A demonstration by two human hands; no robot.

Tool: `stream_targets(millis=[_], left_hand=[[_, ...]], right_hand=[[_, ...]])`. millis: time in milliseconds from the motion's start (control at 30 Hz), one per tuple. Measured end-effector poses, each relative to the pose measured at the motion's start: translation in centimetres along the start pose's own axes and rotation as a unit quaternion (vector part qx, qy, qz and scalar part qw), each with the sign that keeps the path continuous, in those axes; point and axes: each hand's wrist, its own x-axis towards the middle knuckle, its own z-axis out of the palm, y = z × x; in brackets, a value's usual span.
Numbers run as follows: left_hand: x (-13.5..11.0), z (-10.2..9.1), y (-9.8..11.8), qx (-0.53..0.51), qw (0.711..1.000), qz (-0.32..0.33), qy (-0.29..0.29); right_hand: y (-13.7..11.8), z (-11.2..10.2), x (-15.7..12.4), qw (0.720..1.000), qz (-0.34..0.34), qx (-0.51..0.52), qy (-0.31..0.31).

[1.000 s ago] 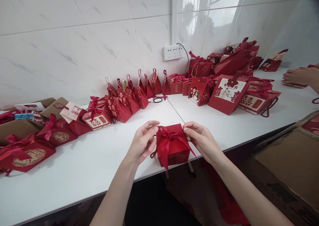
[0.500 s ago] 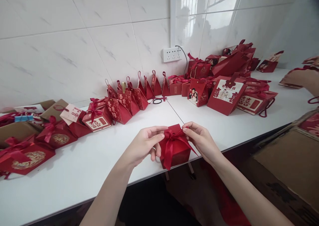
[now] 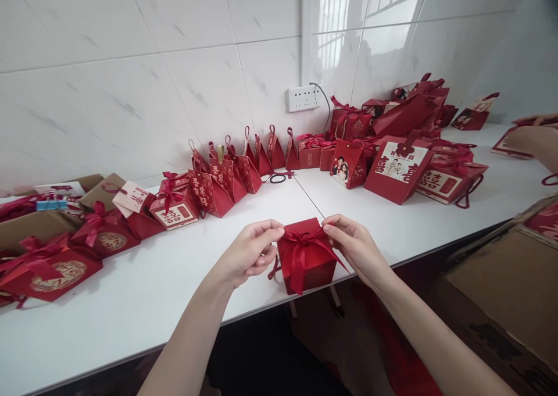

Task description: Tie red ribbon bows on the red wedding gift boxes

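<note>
While the head view looks down on both hands, the left hand (image 3: 251,249) has its thumb and forefinger clamped on one side of a red ribbon (image 3: 298,262), the other fingers curled loosely below. The right hand (image 3: 355,243) pinches the ribbon's opposite side between thumb and forefinger. Between the two sets of fingertips, the ribbon is tied in a bow on top of a small red box (image 3: 319,273), its tails hanging over the side below the fingers. The box sits at the near edge of the white table (image 3: 174,291), and a dark red cord (image 3: 274,269) loops out just beside the left fingers.

Straight beyond the fingers, a black ring (image 3: 278,179) lies near a row of pointed red boxes (image 3: 212,193). Well left of the left fingers stands a red box with a round gold emblem (image 3: 61,275). Past the right fingers, a larger red box bearing a printed couple (image 3: 394,169) leans back. Far to the right of them, another person's hand (image 3: 534,141) reaches over a red package (image 3: 505,145).
</note>
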Motion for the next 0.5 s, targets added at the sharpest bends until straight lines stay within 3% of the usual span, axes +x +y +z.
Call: stream_targets(millis=[233,367,433,500], left_hand=[[0.0,-0.7,-0.3,-0.032,0.995,-0.043,-0.081],[0.3,-0.6,-0.5,-0.037,0.996,-0.035,-0.078],[0.5,-0.5,-0.7,-0.026,0.997,-0.033,-0.069],[0.7,-0.5,-0.8,-0.014,0.998,-0.03,-0.055]], right_hand=[[0.1,0.0,-0.1,1.0,-0.003,-0.002,0.004],[0.0,0.0,0.2,1.0,-0.003,-0.02,0.002],[-0.8,0.1,-0.5,0.997,-0.03,-0.065,0.043],[-2.0,0.3,-2.5,0.981,-0.101,-0.121,0.112]])
